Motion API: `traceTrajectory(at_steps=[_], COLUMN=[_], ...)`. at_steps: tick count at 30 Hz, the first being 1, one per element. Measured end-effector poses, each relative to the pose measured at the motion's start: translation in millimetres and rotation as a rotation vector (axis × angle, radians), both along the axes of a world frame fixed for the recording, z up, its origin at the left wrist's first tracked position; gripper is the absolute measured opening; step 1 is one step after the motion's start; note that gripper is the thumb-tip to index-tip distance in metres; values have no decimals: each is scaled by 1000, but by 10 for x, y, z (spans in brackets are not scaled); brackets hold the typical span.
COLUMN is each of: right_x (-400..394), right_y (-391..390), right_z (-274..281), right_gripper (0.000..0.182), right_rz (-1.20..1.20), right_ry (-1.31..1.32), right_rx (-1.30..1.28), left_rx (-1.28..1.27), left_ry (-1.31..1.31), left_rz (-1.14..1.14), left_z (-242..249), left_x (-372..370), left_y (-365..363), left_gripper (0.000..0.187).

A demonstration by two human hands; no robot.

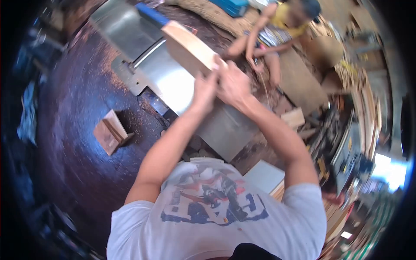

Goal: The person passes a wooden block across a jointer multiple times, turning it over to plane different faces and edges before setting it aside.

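Observation:
A pale wooden board (190,47) stands on edge on the shiny metal bed (167,82) of a machine that looks like a jointer. My left hand (205,90) presses around the near end of the board on its left face, fingers closed against it. Over the same end, on the right and top, is my right hand (233,84), also closed on the wood. The two hands nearly touch, and motion blurs the fingertips. The board's far end reaches a blue bar (151,14) on the machine.
Wood shavings lie on the dark floor left of the machine. An angled wooden piece (110,132) sits there. To the right, another person (281,32) sits low beside a brown panel (303,82). Stacked boards (366,112) and scraps line the right side.

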State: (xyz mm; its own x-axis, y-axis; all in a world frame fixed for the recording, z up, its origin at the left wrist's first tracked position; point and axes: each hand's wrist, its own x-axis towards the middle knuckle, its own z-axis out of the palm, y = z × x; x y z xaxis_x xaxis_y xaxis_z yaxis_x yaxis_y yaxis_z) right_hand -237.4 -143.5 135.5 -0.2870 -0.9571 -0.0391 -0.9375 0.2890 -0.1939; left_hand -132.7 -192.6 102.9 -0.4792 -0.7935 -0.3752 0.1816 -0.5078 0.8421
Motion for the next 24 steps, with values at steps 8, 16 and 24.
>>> traceTrajectory(at_steps=[8,16,24], right_x=[-245,-115,-37], right_y=[-241,-165,-656], right_z=[203,178,124], right_gripper=[102,98,99], right_rz=[154,120,115], right_ry=[-236,-218,-137], right_rx=[77,54,88], left_rx=[78,39,37], left_ry=[27,93,-17], left_rz=[-175,-110,-33], left_z=[-265,-269,-261], left_x=[50,120,176], left_y=[-503,-455,-858], left_gripper=[70,64,70])
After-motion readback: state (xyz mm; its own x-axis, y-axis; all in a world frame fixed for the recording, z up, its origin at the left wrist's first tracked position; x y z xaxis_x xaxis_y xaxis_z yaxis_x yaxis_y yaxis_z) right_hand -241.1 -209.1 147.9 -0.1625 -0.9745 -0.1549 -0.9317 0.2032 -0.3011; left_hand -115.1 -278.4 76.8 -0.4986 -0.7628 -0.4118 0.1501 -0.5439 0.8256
